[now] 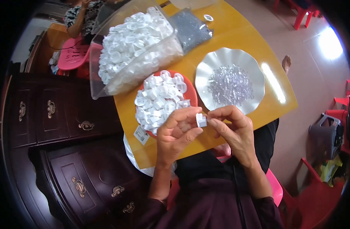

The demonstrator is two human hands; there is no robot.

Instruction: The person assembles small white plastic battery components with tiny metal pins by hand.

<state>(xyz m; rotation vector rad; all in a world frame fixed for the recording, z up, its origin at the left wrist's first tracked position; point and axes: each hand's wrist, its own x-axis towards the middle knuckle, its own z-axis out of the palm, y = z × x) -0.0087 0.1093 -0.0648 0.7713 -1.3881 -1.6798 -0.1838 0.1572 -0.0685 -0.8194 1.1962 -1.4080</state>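
Over the table's near edge, my left hand [180,133] is closed with a small white plastic part [201,120] at its fingertips. My right hand [234,129] pinches right beside that part, thumb against forefinger; whatever is in the pinch is too small to make out. Just beyond my left hand stands a red bowl [191,88] heaped with similar white plastic parts [159,97]. Past my right hand lies a pale scalloped dish [205,63] holding a pile of small clear plastic pieces [232,84].
A large clear bin [96,82] full of white parts stands at the far left of the yellow table [274,91]. Beside it lie a bag of dark grey pieces [192,30] and one loose white ring [208,18]. Dark drawers [68,114] flank the left; another person [81,19] sits beyond.
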